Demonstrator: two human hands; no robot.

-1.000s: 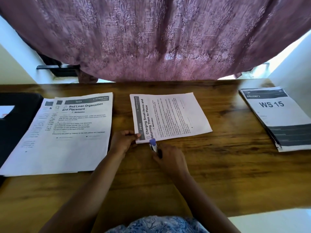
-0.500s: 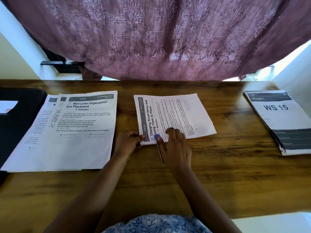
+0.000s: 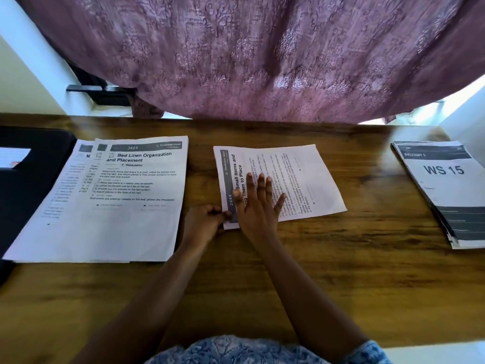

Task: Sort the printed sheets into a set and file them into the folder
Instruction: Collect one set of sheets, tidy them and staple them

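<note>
Folder (image 3: 34, 185), black and flat, lies at the far left of the wooden tabletop (image 3: 354, 271), with a white slip (image 3: 13, 156) showing on it. Just to its right lies the left pile (image 3: 126, 219) of printed sheets, fanned slightly so that the lower pages stick out leftward over the folder's edge. Its top page is headed "Bed Linen Organization and Placement".

Next comes the left hand (image 3: 203, 224), fingers curled, pinching the near left corner of the middle set (image 3: 304, 174), a few sheets turned sideways with the heading running up the page. The right hand (image 3: 258, 206) lies flat on this set, fingers straight and spread, pressing the paper down just beside the left hand; it covers part of the heading. Whether anything lies under the palm I cannot tell.

Well apart, at the right edge of the tabletop, sits the right pile (image 3: 443, 195), thicker, its cover reading "WS 15". A purple patterned curtain (image 3: 262, 56) hangs behind the tabletop across the whole width.
</note>
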